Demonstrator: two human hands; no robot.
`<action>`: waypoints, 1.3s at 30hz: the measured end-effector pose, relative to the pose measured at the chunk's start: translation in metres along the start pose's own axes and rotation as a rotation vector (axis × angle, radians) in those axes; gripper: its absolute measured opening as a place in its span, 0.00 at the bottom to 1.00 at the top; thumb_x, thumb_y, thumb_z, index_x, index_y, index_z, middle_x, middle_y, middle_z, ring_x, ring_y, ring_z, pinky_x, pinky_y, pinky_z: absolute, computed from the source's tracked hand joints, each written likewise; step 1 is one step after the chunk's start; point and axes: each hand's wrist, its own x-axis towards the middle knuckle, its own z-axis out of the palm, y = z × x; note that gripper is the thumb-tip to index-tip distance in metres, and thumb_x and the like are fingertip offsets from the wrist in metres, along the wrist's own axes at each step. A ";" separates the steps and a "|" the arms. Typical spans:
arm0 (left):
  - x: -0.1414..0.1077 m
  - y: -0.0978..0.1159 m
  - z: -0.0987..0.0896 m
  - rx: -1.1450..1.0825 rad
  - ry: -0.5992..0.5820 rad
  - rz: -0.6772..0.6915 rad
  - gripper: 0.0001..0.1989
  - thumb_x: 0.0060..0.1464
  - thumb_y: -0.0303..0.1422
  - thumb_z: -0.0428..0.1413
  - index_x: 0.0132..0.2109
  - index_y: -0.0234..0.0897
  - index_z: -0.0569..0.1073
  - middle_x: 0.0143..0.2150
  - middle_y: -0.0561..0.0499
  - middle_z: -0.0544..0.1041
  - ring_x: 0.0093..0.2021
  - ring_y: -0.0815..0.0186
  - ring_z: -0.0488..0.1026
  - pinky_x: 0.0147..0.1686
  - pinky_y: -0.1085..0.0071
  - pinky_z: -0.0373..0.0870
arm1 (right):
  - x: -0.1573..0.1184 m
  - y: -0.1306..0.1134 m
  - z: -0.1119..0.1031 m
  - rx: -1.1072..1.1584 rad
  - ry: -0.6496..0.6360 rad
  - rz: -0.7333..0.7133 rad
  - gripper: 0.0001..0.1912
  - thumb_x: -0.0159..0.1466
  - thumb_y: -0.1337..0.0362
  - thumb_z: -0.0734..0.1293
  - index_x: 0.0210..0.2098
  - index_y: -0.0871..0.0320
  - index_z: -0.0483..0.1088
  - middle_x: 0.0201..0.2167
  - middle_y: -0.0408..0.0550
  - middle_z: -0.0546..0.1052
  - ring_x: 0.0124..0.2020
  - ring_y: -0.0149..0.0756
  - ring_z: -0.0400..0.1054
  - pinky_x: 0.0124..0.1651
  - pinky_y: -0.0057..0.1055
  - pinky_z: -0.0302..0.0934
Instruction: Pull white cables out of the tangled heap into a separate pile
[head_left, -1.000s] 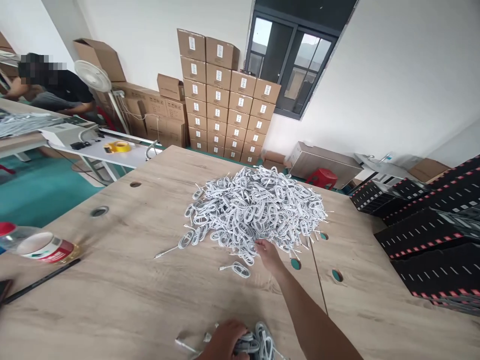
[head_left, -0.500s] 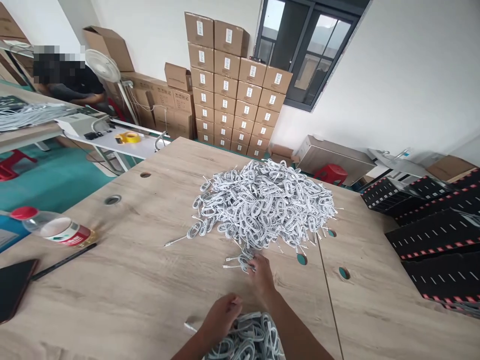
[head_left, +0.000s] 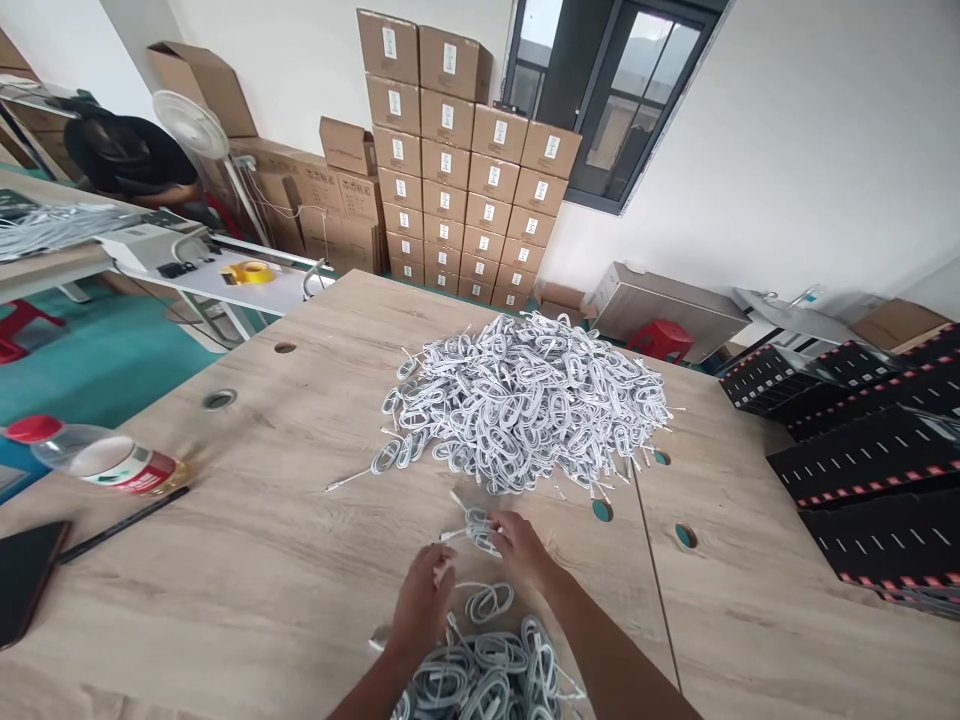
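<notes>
While one bottle [head_left: 124, 462] sits left of the single large cable heap [head_left: 525, 405], the left hand [head_left: 433, 580] curls inward, grip impossible to tell; in front of the heap, one coiled cable bundle [head_left: 475, 525] is pinched by the right hand [head_left: 514, 543], angled leftward.

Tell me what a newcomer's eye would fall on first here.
Most likely the big heap of coiled pale cables on the wood-grained table, with the right hand at a small cable bundle in front of it and the left hand close by. Next, perhaps, the tall stack of labelled cartons by the far wall and the black, red-marked containers at the picture's right.
</notes>
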 end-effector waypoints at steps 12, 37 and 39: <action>0.025 0.008 0.015 0.079 -0.367 0.094 0.25 0.65 0.48 0.43 0.37 0.43 0.81 0.36 0.49 0.80 0.41 0.58 0.76 0.48 0.60 0.72 | -0.041 -0.019 -0.041 1.033 0.073 0.357 0.23 0.51 0.46 0.79 0.33 0.55 0.72 0.35 0.46 0.80 0.35 0.36 0.72 0.38 0.31 0.62; 0.036 0.002 -0.017 -0.570 -0.182 -0.293 0.36 0.58 0.62 0.44 0.60 0.43 0.72 0.65 0.38 0.73 0.61 0.52 0.74 0.56 0.54 0.73 | -0.037 -0.063 -0.058 0.032 0.233 -0.125 0.09 0.64 0.60 0.68 0.41 0.46 0.81 0.46 0.53 0.79 0.54 0.50 0.67 0.58 0.48 0.62; 0.035 0.005 -0.009 -0.506 -0.266 -0.286 0.37 0.59 0.62 0.42 0.61 0.43 0.73 0.64 0.38 0.74 0.59 0.51 0.75 0.54 0.52 0.73 | -0.073 -0.062 -0.052 0.107 0.148 -0.044 0.08 0.62 0.59 0.70 0.39 0.44 0.82 0.45 0.53 0.79 0.53 0.51 0.68 0.58 0.49 0.62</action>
